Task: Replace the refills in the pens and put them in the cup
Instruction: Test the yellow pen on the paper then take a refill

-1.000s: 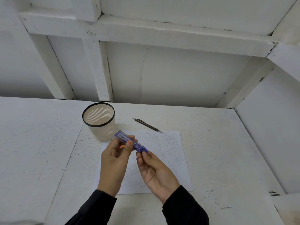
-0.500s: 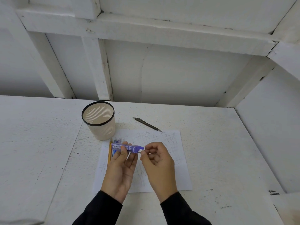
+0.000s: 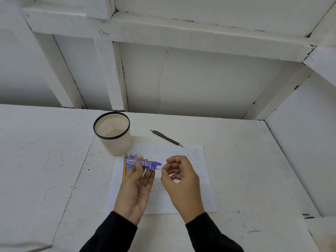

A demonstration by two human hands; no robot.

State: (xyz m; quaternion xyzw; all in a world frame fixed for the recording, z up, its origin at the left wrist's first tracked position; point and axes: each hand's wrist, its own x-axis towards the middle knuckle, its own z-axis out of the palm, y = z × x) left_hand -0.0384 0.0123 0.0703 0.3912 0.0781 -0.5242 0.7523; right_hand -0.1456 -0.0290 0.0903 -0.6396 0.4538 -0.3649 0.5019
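Note:
My left hand (image 3: pixel 135 186) holds a purple refill case (image 3: pixel 143 164) level above the scribbled paper (image 3: pixel 190 179), thumb on top. My right hand (image 3: pixel 181 180) pinches a thin lead (image 3: pixel 158 169) sticking out of the case's right end. A yellow pencil (image 3: pixel 124 170) and blue and purple pens (image 3: pixel 132 157) lie under my left hand, mostly hidden. A dark mechanical pencil (image 3: pixel 167 138) lies at the paper's far edge. The beige cup (image 3: pixel 113 133) with a black rim stands at the paper's far left corner.
The white table (image 3: pixel 45 160) meets a white wall with slanted beams (image 3: pixel 116 73) behind the cup. A white side panel (image 3: pixel 305 157) bounds the table on the right.
My left hand lowered and levelled the purple case. My right hand turned over, came to the case's right end and now draws a thin lead out of it.

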